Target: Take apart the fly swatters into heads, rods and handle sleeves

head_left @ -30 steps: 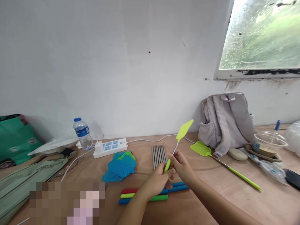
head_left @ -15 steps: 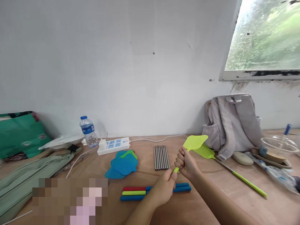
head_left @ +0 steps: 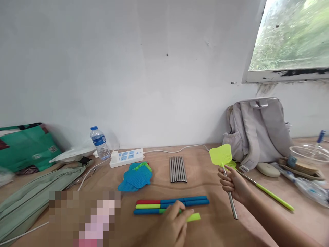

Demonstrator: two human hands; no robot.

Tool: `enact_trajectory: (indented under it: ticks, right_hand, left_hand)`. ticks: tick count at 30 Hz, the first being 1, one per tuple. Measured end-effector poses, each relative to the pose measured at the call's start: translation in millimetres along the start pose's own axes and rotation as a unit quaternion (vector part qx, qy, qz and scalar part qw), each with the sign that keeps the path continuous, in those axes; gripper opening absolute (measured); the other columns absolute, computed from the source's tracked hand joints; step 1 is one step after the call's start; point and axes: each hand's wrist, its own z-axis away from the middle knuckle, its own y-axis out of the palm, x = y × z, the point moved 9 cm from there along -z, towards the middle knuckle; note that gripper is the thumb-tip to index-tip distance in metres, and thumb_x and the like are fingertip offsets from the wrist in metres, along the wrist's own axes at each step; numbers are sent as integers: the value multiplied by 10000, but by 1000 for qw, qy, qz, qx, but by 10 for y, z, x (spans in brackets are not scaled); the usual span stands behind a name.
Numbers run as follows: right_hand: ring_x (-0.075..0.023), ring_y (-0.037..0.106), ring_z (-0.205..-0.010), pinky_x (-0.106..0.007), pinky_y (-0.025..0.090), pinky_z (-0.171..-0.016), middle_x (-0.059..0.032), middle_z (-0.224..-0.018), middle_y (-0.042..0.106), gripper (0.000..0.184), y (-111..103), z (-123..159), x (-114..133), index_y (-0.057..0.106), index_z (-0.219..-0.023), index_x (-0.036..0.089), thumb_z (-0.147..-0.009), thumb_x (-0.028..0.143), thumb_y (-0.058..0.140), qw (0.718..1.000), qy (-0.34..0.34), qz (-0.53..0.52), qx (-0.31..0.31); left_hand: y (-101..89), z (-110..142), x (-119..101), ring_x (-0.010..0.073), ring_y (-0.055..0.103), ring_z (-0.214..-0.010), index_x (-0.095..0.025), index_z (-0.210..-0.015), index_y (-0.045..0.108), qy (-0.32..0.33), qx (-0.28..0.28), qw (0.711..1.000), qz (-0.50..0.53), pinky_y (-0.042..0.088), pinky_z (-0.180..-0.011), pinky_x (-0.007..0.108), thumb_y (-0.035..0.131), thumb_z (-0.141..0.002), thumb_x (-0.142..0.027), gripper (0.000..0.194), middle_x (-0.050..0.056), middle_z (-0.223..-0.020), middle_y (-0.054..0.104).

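My right hand (head_left: 232,183) is closed round the metal rod (head_left: 232,204) of a lime-green fly swatter (head_left: 220,155), held tilted above the table with its mesh head up. The rod's lower end is bare. My left hand (head_left: 177,221), somewhat blurred, is closed on a lime-green handle grip (head_left: 194,217) whose end sticks out to the right. Just beyond it lie handle grips in rows: a red one (head_left: 148,202), a lime one (head_left: 147,206) and several blue ones (head_left: 196,200). Part of the nearest row is hidden by my left hand.
Several metal rods (head_left: 178,169) lie side by side mid-table. Blue and green swatter heads (head_left: 136,179) are piled left of them, near a power strip (head_left: 127,157) and water bottle (head_left: 100,144). A second lime swatter (head_left: 273,196) lies at right, before a backpack (head_left: 257,133).
The lime handle grip has come off the swatter's rod. My right hand has moved right with the swatter and rod; my left hand has lowered toward the near table with the grip.
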Motion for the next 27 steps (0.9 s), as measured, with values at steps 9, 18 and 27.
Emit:
enact_trajectory:
  ticks: [9,18,27]
  right_hand:
    - [-16,117,-299,-103,74,-277,117,-429,245,237,-253,127,-391,419,-740,205,-771,418,519,997,53,-35,-38]
    - [-16,126,-300,-107,82,-273,109,-453,252,288,-238,142,-405,430,-757,208,-772,486,504,997,57,-23,-40]
    - [-17,153,-332,-101,68,-290,106,-502,307,269,64,274,-130,391,-744,229,-777,450,540,994,-22,98,-45]
  left_hand:
    - [622,-283,-252,163,494,-761,-191,-976,558,148,-16,968,-200,407,-729,292,444,-844,-123,188,30,-824,572]
    - [482,-314,-114,182,487,-744,-174,-961,587,91,-24,976,-196,416,-708,331,416,-810,-61,255,56,-826,562]
    - [432,-263,-271,199,500,-790,-189,-1055,555,154,-54,967,-194,394,-756,349,610,-717,-396,400,65,-905,571]
